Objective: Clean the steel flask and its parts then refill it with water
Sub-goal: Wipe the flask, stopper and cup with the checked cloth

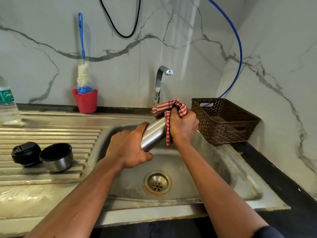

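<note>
over the sink (214, 170) | left hand (130, 148) grips tilted flask (153, 134) | right hand (183, 127) clutches cloth (169, 107) against it

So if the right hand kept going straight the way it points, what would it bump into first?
Probably the tap, which stands just behind the checked cloth that the right hand grips on the steel flask. Depth is unclear, so it might slip past.

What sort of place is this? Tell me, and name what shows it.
Most likely a home kitchen's washing-up corner: a steel sink with a ribbed drainboard and tap, and a bottle brush standing in a red cup.
</note>
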